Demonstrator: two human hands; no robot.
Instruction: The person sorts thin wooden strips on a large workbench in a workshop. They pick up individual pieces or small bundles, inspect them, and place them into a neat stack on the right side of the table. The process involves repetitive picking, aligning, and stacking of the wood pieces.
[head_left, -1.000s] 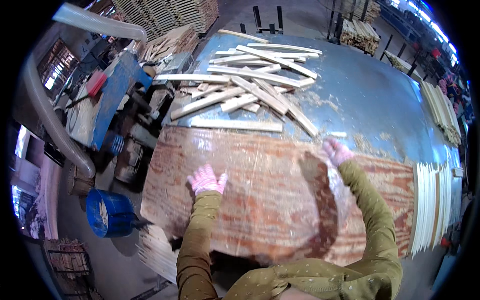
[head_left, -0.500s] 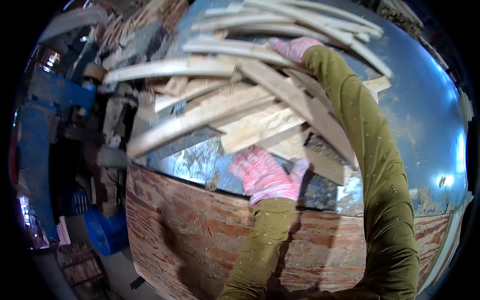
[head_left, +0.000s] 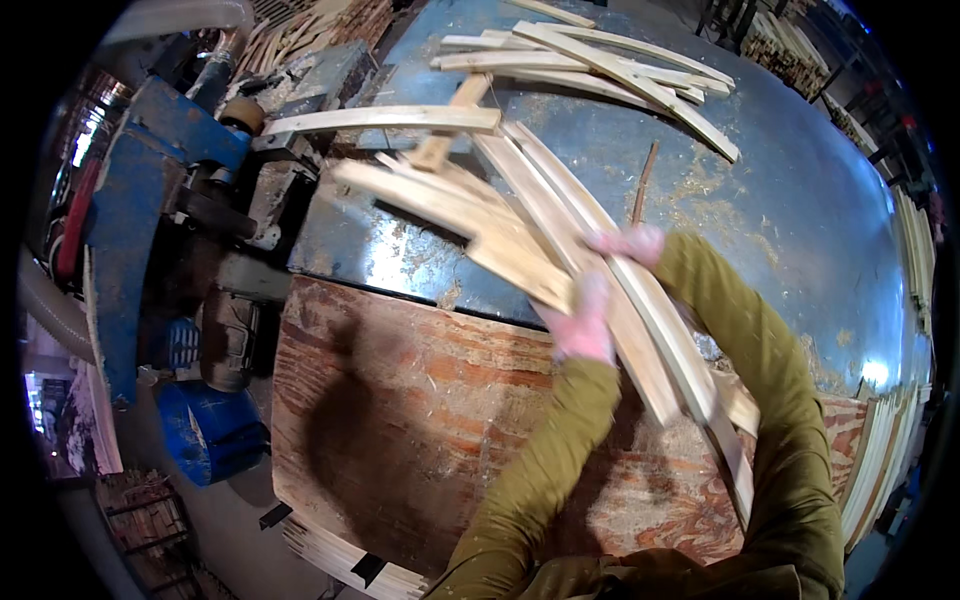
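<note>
A loose bundle of pale wooden strips [head_left: 560,215] is gathered between my hands, fanning toward the far left and down over the table's near edge. My left hand [head_left: 582,325], in a pink-and-white glove, grips the bundle from the near side, thumb on top and its fingers hidden beneath the wood. On the far side, my right hand [head_left: 632,243], gloved alike, is closed round the edge of the long strips; its fingers are partly hidden and blurred. One curved strip [head_left: 390,119] lies beyond the bundle's far-left end, across a short wooden piece [head_left: 465,100].
Several curved strips [head_left: 600,65] lie at the back of the blue metal tabletop [head_left: 800,230], where a thin brown stick [head_left: 645,185] and sawdust also lie. A brown plywood panel [head_left: 430,400] covers the near side. Blue machinery [head_left: 165,150] and a blue drum [head_left: 210,430] stand left.
My right hand has come back toward me from the far strips. The pile has been pulled together and turned, its near end now over the plywood. My left hand has moved right and closed on it.
</note>
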